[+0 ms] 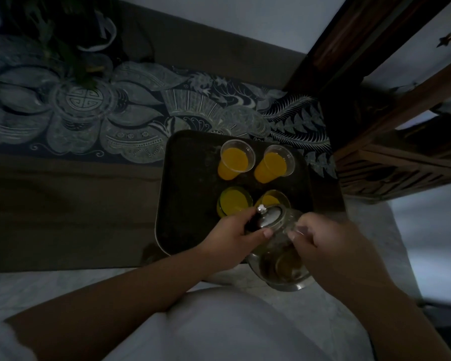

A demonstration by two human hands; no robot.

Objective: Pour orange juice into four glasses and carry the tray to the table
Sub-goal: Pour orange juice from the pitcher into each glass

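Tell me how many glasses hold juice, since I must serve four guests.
4, all on the dark tray: far left glass, far right glass, near left glass, and near right glass, partly hidden behind the jug.

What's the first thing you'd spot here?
Four clear glasses of bright orange juice glow on the dark square tray in the dim room. Near the tray's front edge, the left hand and right hand hold a clear glass pitcher with a silver lid.

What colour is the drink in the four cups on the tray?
Bright orange-yellow, clearest in the far-left cup on the dark tray, seen in the head view.
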